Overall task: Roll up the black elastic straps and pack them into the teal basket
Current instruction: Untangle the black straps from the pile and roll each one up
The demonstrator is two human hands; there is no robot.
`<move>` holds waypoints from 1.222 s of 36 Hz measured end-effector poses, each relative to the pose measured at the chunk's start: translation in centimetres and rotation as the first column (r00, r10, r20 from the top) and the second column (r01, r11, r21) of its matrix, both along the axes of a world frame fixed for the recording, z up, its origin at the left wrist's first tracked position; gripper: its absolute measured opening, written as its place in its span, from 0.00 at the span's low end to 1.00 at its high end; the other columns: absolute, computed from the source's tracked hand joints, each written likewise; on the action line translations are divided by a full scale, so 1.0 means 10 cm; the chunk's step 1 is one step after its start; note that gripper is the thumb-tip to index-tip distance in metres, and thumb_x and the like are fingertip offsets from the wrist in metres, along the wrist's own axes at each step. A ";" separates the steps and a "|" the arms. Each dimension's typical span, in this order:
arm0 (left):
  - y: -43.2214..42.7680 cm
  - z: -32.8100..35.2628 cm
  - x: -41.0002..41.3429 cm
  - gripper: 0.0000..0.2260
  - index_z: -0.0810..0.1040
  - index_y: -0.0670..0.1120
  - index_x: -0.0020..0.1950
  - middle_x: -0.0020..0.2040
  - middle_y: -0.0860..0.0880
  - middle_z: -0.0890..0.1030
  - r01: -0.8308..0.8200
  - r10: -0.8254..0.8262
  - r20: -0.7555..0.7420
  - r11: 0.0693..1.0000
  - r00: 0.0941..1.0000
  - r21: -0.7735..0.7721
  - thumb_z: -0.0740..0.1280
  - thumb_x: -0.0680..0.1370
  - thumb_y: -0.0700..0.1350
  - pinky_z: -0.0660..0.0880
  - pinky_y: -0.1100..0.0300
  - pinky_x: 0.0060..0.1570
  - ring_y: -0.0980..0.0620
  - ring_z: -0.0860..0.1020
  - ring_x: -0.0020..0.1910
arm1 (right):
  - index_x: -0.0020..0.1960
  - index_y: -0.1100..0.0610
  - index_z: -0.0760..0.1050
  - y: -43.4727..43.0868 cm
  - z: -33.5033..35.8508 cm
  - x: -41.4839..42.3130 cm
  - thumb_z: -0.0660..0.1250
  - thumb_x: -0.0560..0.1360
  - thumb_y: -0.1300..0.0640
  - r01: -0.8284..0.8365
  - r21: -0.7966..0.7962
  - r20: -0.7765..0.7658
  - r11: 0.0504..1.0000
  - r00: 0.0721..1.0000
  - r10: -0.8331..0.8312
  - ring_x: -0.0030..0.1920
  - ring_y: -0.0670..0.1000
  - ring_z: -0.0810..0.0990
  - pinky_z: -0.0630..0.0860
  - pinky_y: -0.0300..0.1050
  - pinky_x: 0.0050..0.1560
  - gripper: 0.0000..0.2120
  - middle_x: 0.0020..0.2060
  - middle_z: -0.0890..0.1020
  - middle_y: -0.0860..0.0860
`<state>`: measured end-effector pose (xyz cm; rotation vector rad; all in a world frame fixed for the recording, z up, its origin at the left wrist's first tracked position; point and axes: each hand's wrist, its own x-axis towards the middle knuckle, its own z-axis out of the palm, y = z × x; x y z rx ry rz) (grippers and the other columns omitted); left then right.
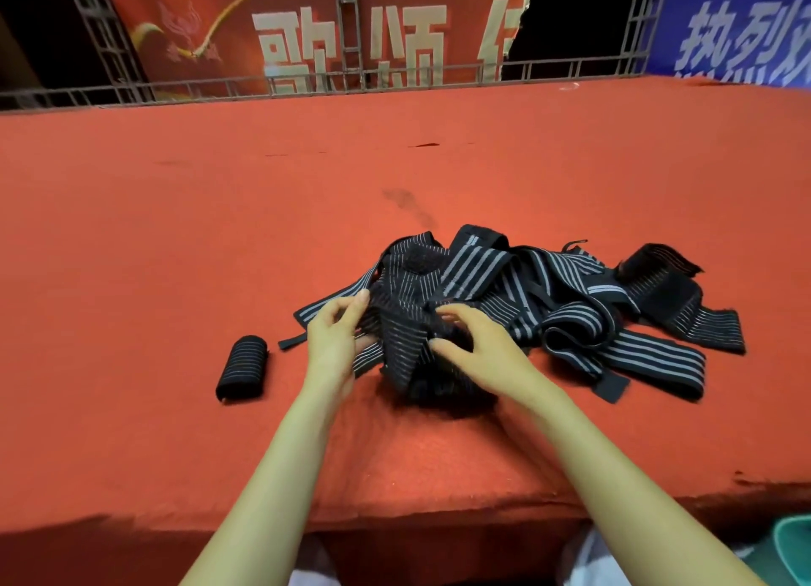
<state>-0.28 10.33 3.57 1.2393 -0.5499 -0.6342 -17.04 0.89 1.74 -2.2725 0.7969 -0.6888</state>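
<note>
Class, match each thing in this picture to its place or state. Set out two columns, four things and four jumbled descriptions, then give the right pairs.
Things
1. rolled strap
2. teal basket
3. blue banner
4. left hand

Descriptions
A. top right, behind the table
B. gripping a strap in the loose pile
C. lying apart, left of that pile
D. bottom right corner, below the table edge

Pairs: 1-C, 2-D, 3-A, 4-B
</note>
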 end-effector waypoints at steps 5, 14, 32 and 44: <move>0.06 0.11 -0.06 0.07 0.76 0.44 0.41 0.43 0.44 0.81 0.048 -0.046 0.036 0.996 0.998 -0.074 0.66 0.78 0.44 0.78 0.53 0.46 0.51 0.79 0.44 | 0.71 0.46 0.67 0.10 0.25 0.08 0.69 0.75 0.59 -0.183 -0.016 -0.023 0.983 0.983 0.183 0.64 0.40 0.68 0.59 0.29 0.64 0.27 0.63 0.72 0.45; 0.21 0.34 0.16 0.06 0.76 0.45 0.43 0.41 0.48 0.81 -0.010 0.023 0.143 0.996 0.989 -0.087 0.65 0.79 0.44 0.79 0.53 0.45 0.52 0.80 0.41 | 0.44 0.53 0.77 -0.02 0.19 0.11 0.66 0.76 0.60 -0.003 -0.022 -0.062 1.000 0.998 0.002 0.42 0.45 0.76 0.69 0.43 0.46 0.04 0.40 0.80 0.46; 0.32 -0.07 -0.01 0.09 0.70 0.44 0.53 0.45 0.49 0.79 -0.294 0.260 0.511 0.956 0.819 -0.015 0.66 0.76 0.35 0.72 0.70 0.43 0.54 0.78 0.42 | 0.49 0.53 0.74 -0.19 0.57 -0.30 0.61 0.74 0.67 0.339 0.048 0.424 0.939 0.845 -0.327 0.49 0.48 0.77 0.72 0.40 0.54 0.10 0.48 0.79 0.50; 0.62 -0.61 -0.02 0.15 0.77 0.44 0.62 0.45 0.48 0.80 -0.313 0.091 0.603 0.909 0.793 0.274 0.68 0.75 0.38 0.74 0.54 0.50 0.49 0.77 0.40 | 0.58 0.60 0.77 0.02 -0.29 -0.81 0.61 0.75 0.68 0.513 -0.021 -0.029 0.858 0.857 -0.514 0.55 0.59 0.78 0.71 0.49 0.58 0.14 0.56 0.81 0.57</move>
